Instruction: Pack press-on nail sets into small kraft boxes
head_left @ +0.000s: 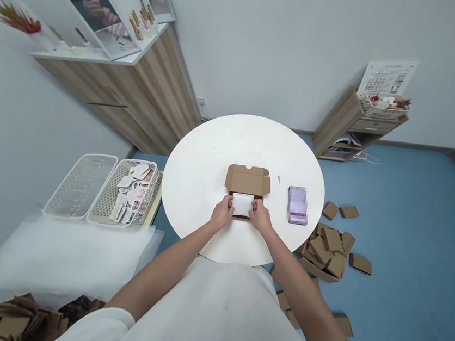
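Observation:
An open brown cardboard box [247,181] lies on the white oval table [247,140], its lid folded back away from me. A flat white packet [242,203] sits in the box's opening. At the packet's left end, my left hand [222,214] is closed with its fingertips gripping the edge. My right hand [260,216] pinches the opposite end in the same way. The packet's underside and the inside of the box are mostly hidden. On the table to the right rests a stack of purple cards [297,205], blurred on top.
Left of the table stand two white plastic baskets, one [81,185] beside another [102,205] holding small packs. White foam sheets [65,256] lie nearer me. Folded cardboard boxes [327,247] are heaped on the floor at right. A wooden cabinet [159,86] stands behind left.

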Available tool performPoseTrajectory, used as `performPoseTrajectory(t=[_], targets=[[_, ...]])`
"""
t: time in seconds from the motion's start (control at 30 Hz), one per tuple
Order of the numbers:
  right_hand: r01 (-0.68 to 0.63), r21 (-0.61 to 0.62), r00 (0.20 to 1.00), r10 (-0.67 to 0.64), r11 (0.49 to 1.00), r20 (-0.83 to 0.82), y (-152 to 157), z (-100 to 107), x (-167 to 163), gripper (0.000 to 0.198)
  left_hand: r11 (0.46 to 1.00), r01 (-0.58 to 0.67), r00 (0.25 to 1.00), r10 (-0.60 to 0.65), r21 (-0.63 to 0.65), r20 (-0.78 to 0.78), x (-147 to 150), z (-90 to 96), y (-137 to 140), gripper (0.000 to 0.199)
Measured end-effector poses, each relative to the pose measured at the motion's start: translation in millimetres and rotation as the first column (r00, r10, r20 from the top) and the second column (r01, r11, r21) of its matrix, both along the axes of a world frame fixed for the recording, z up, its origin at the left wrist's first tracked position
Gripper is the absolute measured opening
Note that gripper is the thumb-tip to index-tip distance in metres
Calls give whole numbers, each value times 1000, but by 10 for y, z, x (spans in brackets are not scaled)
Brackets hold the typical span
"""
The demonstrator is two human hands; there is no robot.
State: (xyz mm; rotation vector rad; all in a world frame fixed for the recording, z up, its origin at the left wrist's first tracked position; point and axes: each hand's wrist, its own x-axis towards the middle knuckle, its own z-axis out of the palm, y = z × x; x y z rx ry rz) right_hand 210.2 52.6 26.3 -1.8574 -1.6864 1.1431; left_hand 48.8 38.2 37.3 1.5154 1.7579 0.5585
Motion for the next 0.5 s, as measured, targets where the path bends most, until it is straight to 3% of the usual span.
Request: performPoseTrajectory(t=[0.23,0.37,0.5], targets=[[-144,-47,965,150,989,213,32,-149,11,26,977,156,972,-177,-143,-155,29,-36,46,41],[-182,-52,957,189,982,221,12,-191,-34,34,951,246,918,-291,-188,-269,58,-65,21,39],[-213,-28,953,214,977,216,0,-191,-51,39,946,250,907,-304,-206,-293,92,-69,-11,40]])
